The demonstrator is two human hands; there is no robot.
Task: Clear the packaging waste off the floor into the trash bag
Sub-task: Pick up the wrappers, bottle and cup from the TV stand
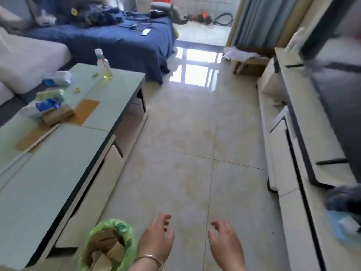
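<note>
With my left hand (156,238) and right hand (224,244) both loose and empty, the unheld trash bag (125,237) at lower left could slump, spilling its cardboard (109,249).

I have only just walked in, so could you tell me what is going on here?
A person is tidying packaging waste. Both hands, left hand and right hand, are empty, fingers loosely spread above the tiled floor. The green trash bag beside the left hand already holds cardboard. A cardboard box with white wrapping lies further off.
</note>
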